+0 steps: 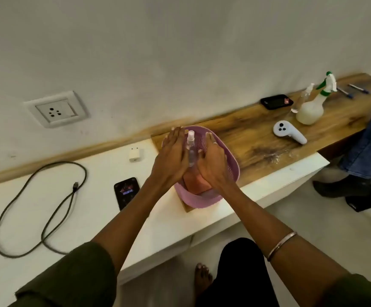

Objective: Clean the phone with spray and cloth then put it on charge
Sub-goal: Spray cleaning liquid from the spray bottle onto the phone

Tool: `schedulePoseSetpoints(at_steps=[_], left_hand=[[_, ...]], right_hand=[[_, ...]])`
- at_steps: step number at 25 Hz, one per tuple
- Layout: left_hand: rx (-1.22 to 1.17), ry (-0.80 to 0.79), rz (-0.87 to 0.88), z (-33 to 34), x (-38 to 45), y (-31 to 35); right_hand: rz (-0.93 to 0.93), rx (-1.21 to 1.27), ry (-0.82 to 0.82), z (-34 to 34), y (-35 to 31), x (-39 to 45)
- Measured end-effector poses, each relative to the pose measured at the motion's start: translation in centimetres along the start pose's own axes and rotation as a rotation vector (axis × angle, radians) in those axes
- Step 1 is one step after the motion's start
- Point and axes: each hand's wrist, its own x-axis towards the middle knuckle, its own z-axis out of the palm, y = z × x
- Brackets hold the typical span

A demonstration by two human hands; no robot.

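A plain home room: white wall socket [57, 109] above a low white ledge [95, 218].

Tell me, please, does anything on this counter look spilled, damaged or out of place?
One thing: a whitish smear of droplets or powder lies on the wooden board near its front right edge, as if something was sprayed or spilled there. The cable lies loose, not joined to the charger plug. Nothing looks damaged.

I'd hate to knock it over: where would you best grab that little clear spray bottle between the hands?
Grip the small spray bottle around its slim clear body, below the pump head, coming from the right side. It stands roughly upright over the purple basket, between the left hand and right hand, so a sideways wrap probably leaves a finger free for the pump.
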Motion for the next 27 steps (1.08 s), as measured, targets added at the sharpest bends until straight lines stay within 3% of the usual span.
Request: schedulePoseSetpoints(at_steps=[4,7,14,21,24,27], left_hand=[[0.011,-0.046,-0.071,1.7,3.5,1.2],[-0.088,-0.021,-0.107,2.6,4.5,1.0],[-0.408,0.241,-0.11,0.5,5.1,1.2],[-0.528,0.387,0.022,-8.9,3.5,2.8],[-0.551,0.339,-0.005,-13.7,0.8,1.1],[-0.603,0.242,-0.019,-17.5,-2.6,-1.9]], right_hand=[[0.017,-0.071,-0.031,1.8,1.5,2.6],[0.047,0.023,-0.051,3.4,2.0,4.0],[-0.101,0.145,-0.011,3.3,1.0,3.5],[-0.222,0.206,0.02,0.4,-7.3,2.9],[-0.293,0.299,0.026,0.8,-12.2,0.2],[-0.359,0.418,-0.136,2.3,-15.6,-2.8]])
